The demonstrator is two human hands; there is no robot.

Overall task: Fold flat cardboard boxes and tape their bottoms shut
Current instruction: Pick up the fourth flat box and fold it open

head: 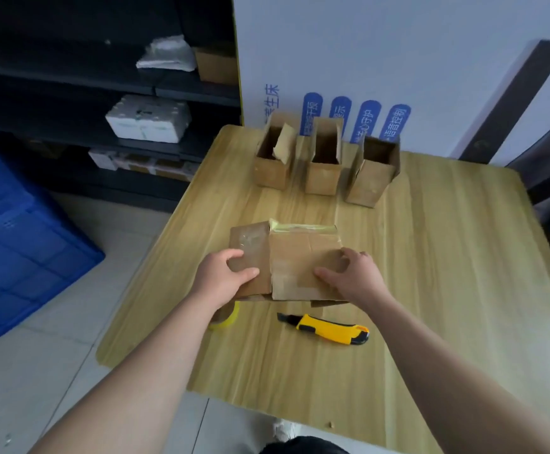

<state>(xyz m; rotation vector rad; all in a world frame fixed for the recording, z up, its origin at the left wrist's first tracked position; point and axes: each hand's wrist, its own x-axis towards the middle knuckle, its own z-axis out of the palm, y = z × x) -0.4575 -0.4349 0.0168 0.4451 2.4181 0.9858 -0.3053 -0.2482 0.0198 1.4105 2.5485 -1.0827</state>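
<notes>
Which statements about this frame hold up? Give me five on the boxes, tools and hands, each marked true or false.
1. Three open boxes stand upright at the far side of the table. True.
2. The utility knife is in the right hand. False: it lies on the table, untouched, near the taped box.
3. The left hand and the right hand both hold the taped box. True.
4. The tape roll sits on top of the taped box. False: it lies on the table under the left wrist, partly hidden.
5. The blue crate is on the table. False: it stands on the floor to the left.
</notes>
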